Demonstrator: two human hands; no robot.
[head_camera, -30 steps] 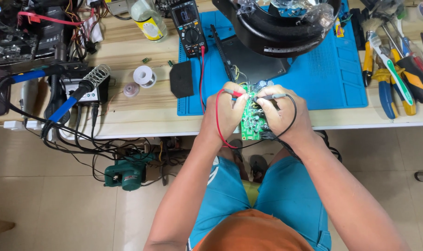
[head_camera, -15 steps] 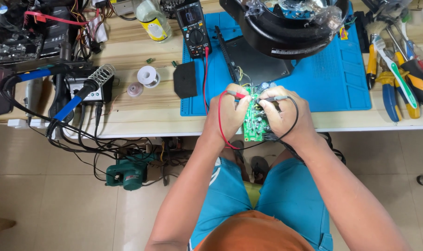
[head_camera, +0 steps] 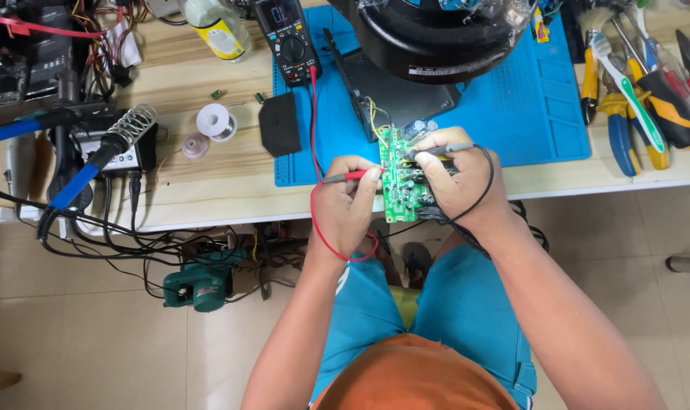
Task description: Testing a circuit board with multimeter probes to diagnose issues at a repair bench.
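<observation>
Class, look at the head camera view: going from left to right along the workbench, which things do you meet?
Soldering iron with blue handle → solder spool → left hand holding the red probe → green circuit board → right hand with the black probe → pliers.

Circuit board (head_camera: 400, 178) at the near edge of the work mat (head_camera: 512, 114), between the left hand (head_camera: 345, 203) and right hand (head_camera: 455, 178). One probe (head_camera: 352, 176) in the left hand, tip on the board; another probe (head_camera: 444, 149) in the right hand, over the board's far end. Multimeter (head_camera: 288, 38) behind the left hand, on the mat's far left corner. Solder spool (head_camera: 214, 121) left of the mat, soldering iron (head_camera: 94, 163) farther left. Pliers (head_camera: 622, 129) right of the mat. Round housing (head_camera: 444, 30) behind the board.
</observation>
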